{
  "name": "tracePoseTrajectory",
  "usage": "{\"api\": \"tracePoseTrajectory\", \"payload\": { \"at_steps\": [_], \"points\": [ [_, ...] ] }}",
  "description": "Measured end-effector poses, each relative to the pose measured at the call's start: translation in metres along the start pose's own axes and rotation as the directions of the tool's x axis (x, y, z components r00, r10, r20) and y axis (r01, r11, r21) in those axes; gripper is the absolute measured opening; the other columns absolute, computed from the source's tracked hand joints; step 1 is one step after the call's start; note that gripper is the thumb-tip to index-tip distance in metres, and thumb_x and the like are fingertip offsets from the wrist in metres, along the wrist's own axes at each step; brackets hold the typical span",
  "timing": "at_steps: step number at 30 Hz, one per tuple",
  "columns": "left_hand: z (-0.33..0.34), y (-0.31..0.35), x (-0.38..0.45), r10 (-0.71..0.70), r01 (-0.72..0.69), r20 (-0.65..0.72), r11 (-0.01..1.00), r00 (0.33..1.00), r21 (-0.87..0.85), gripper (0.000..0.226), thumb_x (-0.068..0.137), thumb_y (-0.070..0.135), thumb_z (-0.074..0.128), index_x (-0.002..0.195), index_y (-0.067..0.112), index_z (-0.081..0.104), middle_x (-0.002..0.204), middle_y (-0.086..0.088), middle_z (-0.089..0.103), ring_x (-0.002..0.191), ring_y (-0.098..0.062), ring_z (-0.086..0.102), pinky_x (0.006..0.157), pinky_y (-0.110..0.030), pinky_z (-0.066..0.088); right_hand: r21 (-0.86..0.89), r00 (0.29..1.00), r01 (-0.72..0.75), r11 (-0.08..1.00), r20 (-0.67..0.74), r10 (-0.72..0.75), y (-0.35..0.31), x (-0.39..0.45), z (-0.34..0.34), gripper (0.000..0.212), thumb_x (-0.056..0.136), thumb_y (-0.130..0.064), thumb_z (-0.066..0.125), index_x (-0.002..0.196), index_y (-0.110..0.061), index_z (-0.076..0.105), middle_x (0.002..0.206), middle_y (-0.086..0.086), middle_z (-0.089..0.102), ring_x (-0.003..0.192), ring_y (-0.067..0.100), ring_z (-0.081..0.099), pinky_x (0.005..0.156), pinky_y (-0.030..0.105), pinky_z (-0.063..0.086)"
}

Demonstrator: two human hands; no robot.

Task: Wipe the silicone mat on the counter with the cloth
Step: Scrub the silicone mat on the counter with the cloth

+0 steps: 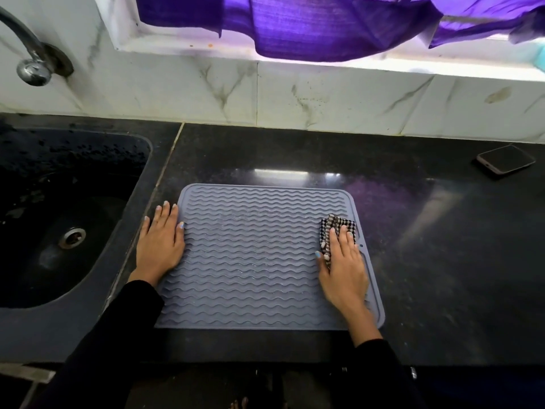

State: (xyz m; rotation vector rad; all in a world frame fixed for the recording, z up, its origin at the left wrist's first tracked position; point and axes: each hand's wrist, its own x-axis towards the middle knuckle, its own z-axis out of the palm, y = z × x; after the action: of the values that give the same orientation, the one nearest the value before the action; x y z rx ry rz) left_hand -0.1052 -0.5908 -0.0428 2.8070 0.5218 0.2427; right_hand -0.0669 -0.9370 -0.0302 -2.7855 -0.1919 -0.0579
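A grey silicone mat (253, 255) with wavy ridges lies flat on the black counter (427, 261). Wet streaks show on its middle. My left hand (160, 242) rests flat with straight fingers on the mat's left edge, half on the counter. My right hand (343, 267) presses a bunched black-and-white checked cloth (336, 227) onto the mat near its right edge; the fingers lie over the cloth and the thumb sits along its left side. Most of the cloth is hidden under the palm.
A dark sink (67, 216) with a metal drain lies to the left, a tap (32, 69) above it. A phone (505, 159) lies at the counter's far right. Marble tiles and a purple curtain (324, 22) stand behind.
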Motion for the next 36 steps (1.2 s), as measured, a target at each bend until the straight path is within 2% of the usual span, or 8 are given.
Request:
{"api": "tracePoseTrajectory", "payload": {
  "at_steps": [7,11,15,18,22,32,34,36],
  "points": [
    [-0.004,0.0,0.001,-0.005,0.005,0.001,0.999,1.0,-0.052,0.066,0.087,0.038,0.018,0.144,0.005,0.03,0.153,-0.013,0.026,0.143,-0.026,0.019,0.116,-0.042,0.008,0.469,0.995,-0.091,0.878,0.004,0.101,0.009,0.012,-0.015,0.042,0.097,-0.026,0.045,0.139,-0.024,0.043,0.144,-0.011,0.038,0.131,0.007,0.035,0.109,0.034,0.03],
    [-0.009,-0.003,0.001,-0.011,0.015,0.033,0.993,0.999,-0.121,0.066,0.086,0.034,0.02,0.141,0.002,0.034,0.152,-0.015,0.027,0.142,-0.028,0.021,0.116,-0.044,0.011,0.904,0.899,-0.301,0.304,0.162,0.407,0.003,0.019,-0.038,0.035,0.095,-0.014,0.047,0.13,-0.014,0.053,0.129,0.003,0.057,0.116,0.017,0.054,0.102,0.034,0.043],
    [-0.011,-0.002,-0.01,-0.032,0.035,0.044,0.997,0.999,-0.066,0.049,0.099,0.024,0.031,0.141,-0.001,0.033,0.152,-0.017,0.025,0.143,-0.03,0.018,0.116,-0.047,0.009,0.619,0.944,-0.183,0.764,-0.105,0.312,-0.034,-0.007,-0.037,0.048,0.097,-0.022,0.04,0.144,-0.021,0.032,0.152,-0.005,0.026,0.14,0.015,0.024,0.115,0.031,0.019],
    [-0.008,-0.003,-0.024,-0.039,0.039,0.03,0.999,0.999,-0.008,0.059,0.095,0.036,0.021,0.143,0.002,0.029,0.153,-0.016,0.023,0.143,-0.03,0.016,0.115,-0.048,0.006,0.159,1.0,0.003,0.987,-0.023,0.001,-0.056,-0.031,-0.002,0.057,0.095,-0.031,0.025,0.148,-0.021,0.006,0.155,-0.002,-0.006,0.145,0.018,-0.005,0.119,0.037,0.0],
    [-0.006,-0.003,-0.028,-0.025,0.025,0.012,0.999,1.0,0.02,0.067,0.089,0.039,0.014,0.143,0.003,0.029,0.153,-0.015,0.024,0.143,-0.028,0.018,0.116,-0.046,0.007,-0.067,0.995,0.095,0.993,0.007,-0.095,-0.054,-0.038,0.015,0.071,0.085,-0.047,0.001,0.149,-0.017,0.009,0.157,0.01,0.0,0.145,0.025,-0.004,0.117,0.037,-0.004],
    [-0.008,0.0,-0.029,-0.035,0.035,-0.011,0.999,0.999,-0.001,0.067,0.088,0.038,0.015,0.143,0.004,0.031,0.153,-0.013,0.025,0.144,-0.026,0.018,0.116,-0.044,0.007,0.151,0.99,0.077,0.986,0.104,-0.093,-0.046,-0.027,0.004,0.053,0.099,-0.03,0.035,0.148,-0.025,0.015,0.157,-0.004,0.009,0.144,0.012,0.006,0.118,0.034,0.009],
    [-0.008,-0.001,-0.03,-0.032,0.032,0.003,0.999,0.999,-0.014,0.067,0.087,0.038,0.015,0.144,0.004,0.029,0.153,-0.013,0.024,0.144,-0.026,0.017,0.116,-0.044,0.006,0.576,0.978,-0.182,0.797,0.187,0.088,-0.045,-0.019,-0.014,0.043,0.099,-0.029,0.036,0.142,-0.026,0.035,0.15,-0.004,0.031,0.133,0.012,0.033,0.108,0.035,0.032],
    [-0.009,-0.005,-0.029,-0.034,0.035,0.039,0.999,0.999,-0.023,0.069,0.086,0.04,0.014,0.145,0.005,0.026,0.154,-0.012,0.021,0.144,-0.025,0.013,0.116,-0.043,0.004,0.862,0.926,-0.367,0.351,0.3,0.23,-0.041,-0.012,-0.035,0.037,0.1,-0.023,0.037,0.136,-0.017,0.046,0.137,0.003,0.05,0.117,0.014,0.048,0.096,0.03,0.042]
  ]
}}
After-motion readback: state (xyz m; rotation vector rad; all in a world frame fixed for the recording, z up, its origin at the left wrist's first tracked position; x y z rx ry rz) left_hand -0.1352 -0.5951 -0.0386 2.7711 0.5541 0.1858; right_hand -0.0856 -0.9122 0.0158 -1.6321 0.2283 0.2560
